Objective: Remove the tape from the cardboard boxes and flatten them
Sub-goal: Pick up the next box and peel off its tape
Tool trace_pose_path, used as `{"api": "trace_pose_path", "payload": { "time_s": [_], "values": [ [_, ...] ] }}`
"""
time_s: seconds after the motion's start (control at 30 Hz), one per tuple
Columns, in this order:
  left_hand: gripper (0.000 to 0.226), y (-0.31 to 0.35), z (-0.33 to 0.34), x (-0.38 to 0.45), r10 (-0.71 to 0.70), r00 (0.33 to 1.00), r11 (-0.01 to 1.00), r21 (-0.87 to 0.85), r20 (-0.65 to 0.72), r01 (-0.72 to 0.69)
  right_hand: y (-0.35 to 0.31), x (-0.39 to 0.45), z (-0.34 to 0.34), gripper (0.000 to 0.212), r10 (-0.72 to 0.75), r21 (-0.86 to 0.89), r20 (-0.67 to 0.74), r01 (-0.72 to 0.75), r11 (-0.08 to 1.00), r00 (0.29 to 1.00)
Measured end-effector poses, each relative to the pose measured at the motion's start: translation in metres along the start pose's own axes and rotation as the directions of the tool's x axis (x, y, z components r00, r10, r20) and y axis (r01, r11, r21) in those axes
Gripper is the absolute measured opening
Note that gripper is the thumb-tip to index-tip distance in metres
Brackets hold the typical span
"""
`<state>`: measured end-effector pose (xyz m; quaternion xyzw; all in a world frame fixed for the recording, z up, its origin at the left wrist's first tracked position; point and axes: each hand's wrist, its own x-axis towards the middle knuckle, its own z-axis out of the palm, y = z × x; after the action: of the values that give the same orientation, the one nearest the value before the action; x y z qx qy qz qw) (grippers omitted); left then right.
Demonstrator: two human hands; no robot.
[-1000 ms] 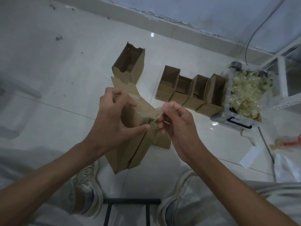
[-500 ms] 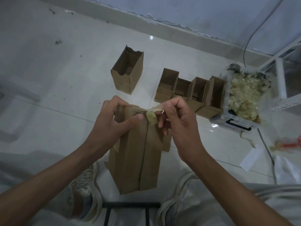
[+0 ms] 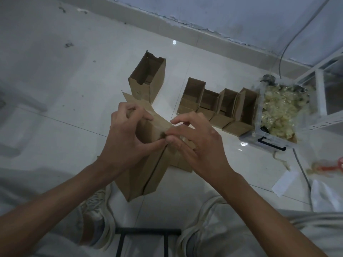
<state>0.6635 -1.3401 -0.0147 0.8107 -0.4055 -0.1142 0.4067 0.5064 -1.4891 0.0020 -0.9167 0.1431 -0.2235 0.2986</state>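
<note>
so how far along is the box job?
Done: the clear bin is full of peeled tape. In hand: left hand grips a box while the right hand picks at its top end. Left: five open boxes on the floor, one alone, four in a row, none flattened.

tape under fingertips [image 3: 168, 135] hidden, red tool [image 3: 332, 166] blurred

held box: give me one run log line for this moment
left hand grips held box | right hand pinches its top edge | tape bin right
</note>
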Motion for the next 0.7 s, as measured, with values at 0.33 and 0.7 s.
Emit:
{"api": "trace_pose_path", "payload": {
  "time_s": [0.33,0.7],
  "values": [
    [0.067,0.0,0.0,0.0,-0.057,0.996,0.994,-0.092,0.068,0.063,-0.001,-0.007,0.007,0.02,0.04,-0.056,-0.098,-0.046,0.997,0.994],
    [0.063,0.001,-0.005,-0.003,0.034,0.999,0.998,-0.05,0.034,-0.032,-0.002,0.008,-0.023,0.017,0.605,0.645,0.336,-0.644,0.41,0.722]
  ]
}}
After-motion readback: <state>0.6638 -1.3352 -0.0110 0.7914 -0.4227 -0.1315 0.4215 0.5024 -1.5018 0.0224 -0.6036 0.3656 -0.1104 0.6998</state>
